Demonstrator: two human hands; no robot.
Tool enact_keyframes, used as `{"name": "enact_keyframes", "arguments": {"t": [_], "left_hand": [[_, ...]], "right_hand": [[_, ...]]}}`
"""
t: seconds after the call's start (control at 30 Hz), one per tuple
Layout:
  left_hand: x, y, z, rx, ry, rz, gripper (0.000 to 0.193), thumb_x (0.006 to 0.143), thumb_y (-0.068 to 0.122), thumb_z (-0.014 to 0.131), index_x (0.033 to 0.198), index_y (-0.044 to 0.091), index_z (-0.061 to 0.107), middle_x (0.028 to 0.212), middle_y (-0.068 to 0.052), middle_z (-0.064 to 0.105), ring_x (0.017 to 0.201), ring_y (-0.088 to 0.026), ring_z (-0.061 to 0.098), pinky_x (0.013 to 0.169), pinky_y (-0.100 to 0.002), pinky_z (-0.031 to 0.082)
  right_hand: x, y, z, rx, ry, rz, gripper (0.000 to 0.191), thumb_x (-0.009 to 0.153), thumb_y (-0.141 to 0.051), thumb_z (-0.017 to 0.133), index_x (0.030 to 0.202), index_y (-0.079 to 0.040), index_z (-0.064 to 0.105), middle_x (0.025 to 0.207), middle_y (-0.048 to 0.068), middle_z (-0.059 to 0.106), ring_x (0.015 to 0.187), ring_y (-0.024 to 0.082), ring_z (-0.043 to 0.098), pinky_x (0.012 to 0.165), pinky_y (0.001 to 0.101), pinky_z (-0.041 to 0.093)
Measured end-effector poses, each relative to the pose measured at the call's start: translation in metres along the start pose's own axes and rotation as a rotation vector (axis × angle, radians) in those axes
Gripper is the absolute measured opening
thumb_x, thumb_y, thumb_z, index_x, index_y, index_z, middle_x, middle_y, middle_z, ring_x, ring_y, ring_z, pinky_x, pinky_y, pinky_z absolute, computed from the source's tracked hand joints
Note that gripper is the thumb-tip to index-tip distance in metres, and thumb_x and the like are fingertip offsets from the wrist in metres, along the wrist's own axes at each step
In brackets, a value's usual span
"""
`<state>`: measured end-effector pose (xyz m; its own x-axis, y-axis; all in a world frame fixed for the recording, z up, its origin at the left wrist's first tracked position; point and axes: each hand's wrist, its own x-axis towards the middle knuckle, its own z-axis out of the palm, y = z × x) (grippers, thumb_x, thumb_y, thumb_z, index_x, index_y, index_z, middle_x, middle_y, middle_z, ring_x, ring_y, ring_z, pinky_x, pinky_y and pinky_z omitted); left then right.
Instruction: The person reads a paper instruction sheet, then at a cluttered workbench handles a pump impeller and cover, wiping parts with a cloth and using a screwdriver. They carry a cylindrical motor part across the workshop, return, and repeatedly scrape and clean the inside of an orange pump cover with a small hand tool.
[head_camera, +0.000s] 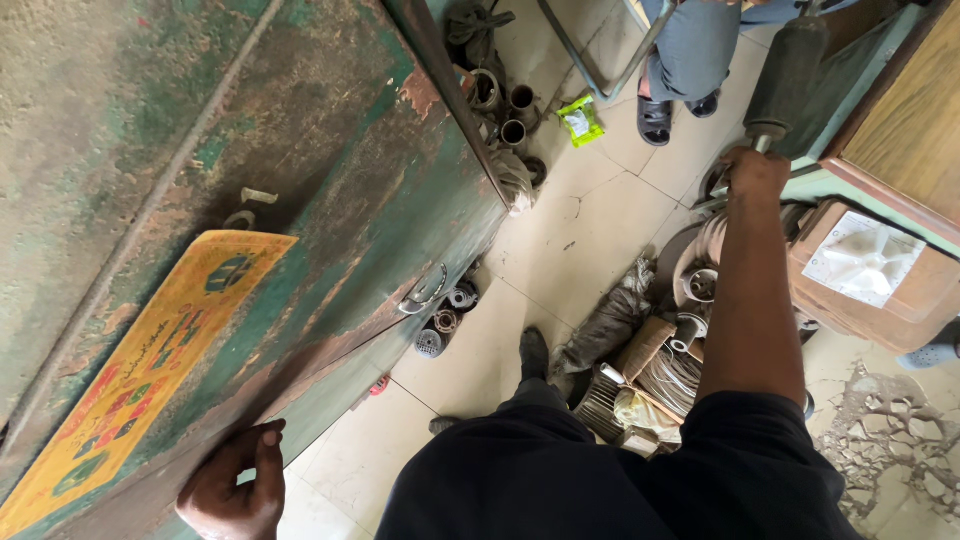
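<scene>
- Right hand (752, 175) is up at 1 o'clock, arm stretched out long, fingers wrapped tight around the thin metal shaft just under a thick dark handle (786, 72).
- That handle rises toward 12 o'clock, leaning against the edge of a green-framed worktop (830, 185) with a wooden top.
- Left hand (232, 485) sits low at 7 o'clock, fingers loosely curled with nothing in them, fingertips against the bottom edge of the big green metal door (330, 180).
- The door is worn, paint flaking to rust, and fills the whole left side; a yellow sticker (150, 360) runs along it toward 8 o'clock, and a metal latch (425, 290) sits near its lower edge.
- Just below the right hand, at 3 o'clock, a brown box with a white fan-shaped part on top (865, 265) sits beside the worktop.
- Under the forearm there's a heap of motor parts (660, 350): round housings, a coil of wire, rags, a ribbed casing.
- Small gears and bearings (445, 320) lie on the tiled floor (580, 230) right by the door's foot.
- The person's dark shoe (533, 352) is planted at the centre.
- At 12 o'clock another person's sandalled foot (655, 118) shows, with a green packet (581, 120) near it.
</scene>
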<state>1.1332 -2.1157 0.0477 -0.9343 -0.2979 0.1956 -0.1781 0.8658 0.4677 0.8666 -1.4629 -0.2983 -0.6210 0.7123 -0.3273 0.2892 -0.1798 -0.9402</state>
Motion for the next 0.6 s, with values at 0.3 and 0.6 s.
{"name": "enact_keyframes", "arguments": {"t": [0.3, 0.6], "left_hand": [[0.0007, 0.0026, -0.0016, 0.015, -0.016, -0.030, 0.008, 0.094, 0.009, 0.073, 0.094, 0.004, 0.080, 0.073, -0.008, 0.073, 0.061, -0.013, 0.072, 0.063, -0.024, 0.054], [0.0007, -0.0041, 0.0004, -0.022, 0.025, 0.056, 0.009, 0.095, 0.010, 0.073, 0.093, 0.005, 0.080, 0.068, -0.006, 0.071, 0.065, -0.013, 0.071, 0.075, -0.025, 0.055]], "right_hand": [[-0.0016, -0.0002, 0.0001, 0.026, 0.000, 0.000, 0.009, 0.074, 0.006, 0.073, 0.074, 0.009, 0.065, 0.065, 0.013, 0.063, 0.046, 0.020, 0.056, 0.042, 0.0344, 0.039], [-0.0028, -0.0043, 0.0023, 0.030, -0.009, 0.004, 0.010, 0.073, 0.007, 0.072, 0.073, 0.009, 0.062, 0.065, 0.013, 0.062, 0.045, 0.020, 0.055, 0.041, 0.0345, 0.036]]}}
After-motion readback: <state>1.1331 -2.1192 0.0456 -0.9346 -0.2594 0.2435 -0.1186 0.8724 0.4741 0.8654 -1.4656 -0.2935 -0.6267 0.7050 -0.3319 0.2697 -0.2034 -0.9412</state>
